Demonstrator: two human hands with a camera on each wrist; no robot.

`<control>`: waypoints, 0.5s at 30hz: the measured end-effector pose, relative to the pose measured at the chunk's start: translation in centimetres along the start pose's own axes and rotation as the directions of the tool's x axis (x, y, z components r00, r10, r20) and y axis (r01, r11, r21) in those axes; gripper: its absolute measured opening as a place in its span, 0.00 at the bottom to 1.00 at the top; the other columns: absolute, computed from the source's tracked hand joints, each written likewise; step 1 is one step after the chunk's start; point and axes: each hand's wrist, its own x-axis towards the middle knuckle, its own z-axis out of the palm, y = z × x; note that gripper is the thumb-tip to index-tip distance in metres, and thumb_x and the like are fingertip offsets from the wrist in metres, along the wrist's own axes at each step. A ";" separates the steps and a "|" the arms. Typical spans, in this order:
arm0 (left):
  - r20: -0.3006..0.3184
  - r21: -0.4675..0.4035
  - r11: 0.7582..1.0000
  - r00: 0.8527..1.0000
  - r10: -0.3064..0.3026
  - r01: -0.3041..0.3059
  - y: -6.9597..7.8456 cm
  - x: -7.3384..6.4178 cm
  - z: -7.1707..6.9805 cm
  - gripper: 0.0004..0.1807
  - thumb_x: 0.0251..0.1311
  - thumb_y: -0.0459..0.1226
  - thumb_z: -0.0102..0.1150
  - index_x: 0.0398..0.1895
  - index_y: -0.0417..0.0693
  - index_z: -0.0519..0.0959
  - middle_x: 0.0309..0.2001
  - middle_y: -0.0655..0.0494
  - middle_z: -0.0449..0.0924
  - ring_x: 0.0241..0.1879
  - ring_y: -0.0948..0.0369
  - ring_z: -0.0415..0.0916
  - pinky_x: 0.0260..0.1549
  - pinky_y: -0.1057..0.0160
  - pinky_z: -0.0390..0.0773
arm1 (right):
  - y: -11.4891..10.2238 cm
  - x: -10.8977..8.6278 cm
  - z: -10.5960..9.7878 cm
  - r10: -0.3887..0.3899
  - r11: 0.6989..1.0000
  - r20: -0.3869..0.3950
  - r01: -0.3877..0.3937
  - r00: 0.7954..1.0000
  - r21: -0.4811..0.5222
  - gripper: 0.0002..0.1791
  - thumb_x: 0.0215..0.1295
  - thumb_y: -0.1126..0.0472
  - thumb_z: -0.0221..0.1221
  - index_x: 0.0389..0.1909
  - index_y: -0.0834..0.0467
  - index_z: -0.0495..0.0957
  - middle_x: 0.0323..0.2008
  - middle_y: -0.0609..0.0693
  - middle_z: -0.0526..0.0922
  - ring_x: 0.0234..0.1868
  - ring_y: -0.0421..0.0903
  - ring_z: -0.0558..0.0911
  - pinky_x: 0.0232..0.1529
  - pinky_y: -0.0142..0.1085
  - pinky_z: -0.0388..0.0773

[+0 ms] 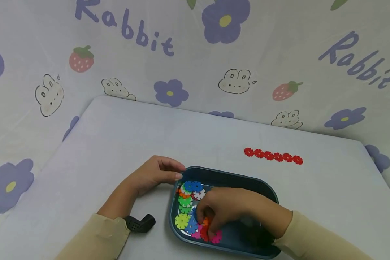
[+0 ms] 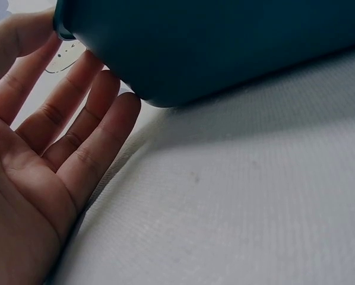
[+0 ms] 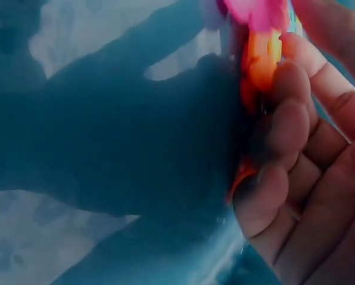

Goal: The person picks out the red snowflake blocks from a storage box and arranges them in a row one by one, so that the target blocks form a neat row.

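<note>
My left hand (image 1: 156, 173) holds the far left corner of a dark teal tray (image 1: 227, 172); its thumb is at the rim, and the other fingers lie along the outer wall (image 2: 165, 53). Inside the tray, my right hand (image 1: 225, 204) reaches down with bent fingers among plastic snowflake discs. Orange discs (image 3: 263, 59) and a pink disc (image 3: 257, 12) are right at its fingertips in the right wrist view. I cannot tell whether it pinches one. Yellow-green (image 1: 182, 221), green (image 1: 185, 201), blue (image 1: 195, 186) and white (image 1: 199, 195) discs crowd the tray's left side.
A straight row of several red snowflake discs (image 1: 273, 155) lies on the white table (image 1: 143, 126), beyond the tray to the right. A cloth backdrop (image 1: 195, 65) printed with rabbits, flowers and strawberries rises behind. A black device (image 1: 141, 224) sits at the left wrist.
</note>
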 end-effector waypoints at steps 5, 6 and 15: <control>0.006 -0.010 1.000 1.000 0.003 -0.003 0.1 0.0 0.0 0.17 0.59 0.39 0.67 0.50 0.43 0.83 0.49 0.50 0.84 0.50 0.55 0.79 0.50 0.57 0.81 | -0.7 0.1 0.5 -0.017 0.999 0.051 0.019 0.999 -0.047 0.07 0.53 0.58 0.73 0.29 0.47 0.82 0.27 0.35 0.80 0.30 0.33 0.75 0.33 0.27 0.77; 0.007 -0.012 1.000 1.000 0.004 -0.003 0.1 0.0 0.0 0.17 0.59 0.39 0.67 0.50 0.43 0.83 0.49 0.50 0.84 0.50 0.55 0.79 0.50 0.57 0.81 | -0.7 0.1 0.5 -0.019 0.998 0.055 0.022 0.998 -0.051 0.07 0.54 0.58 0.73 0.28 0.47 0.82 0.27 0.35 0.80 0.30 0.33 0.76 0.33 0.27 0.77; 0.002 -0.019 1.000 1.000 0.005 -0.005 0.1 -0.1 0.0 0.17 0.59 0.39 0.67 0.50 0.43 0.83 0.49 0.51 0.84 0.50 0.54 0.79 0.50 0.57 0.81 | 0.0 -0.8 -0.2 -0.020 1.000 -0.019 0.020 1.000 0.012 0.10 0.52 0.60 0.73 0.31 0.45 0.81 0.26 0.38 0.79 0.27 0.36 0.75 0.30 0.30 0.78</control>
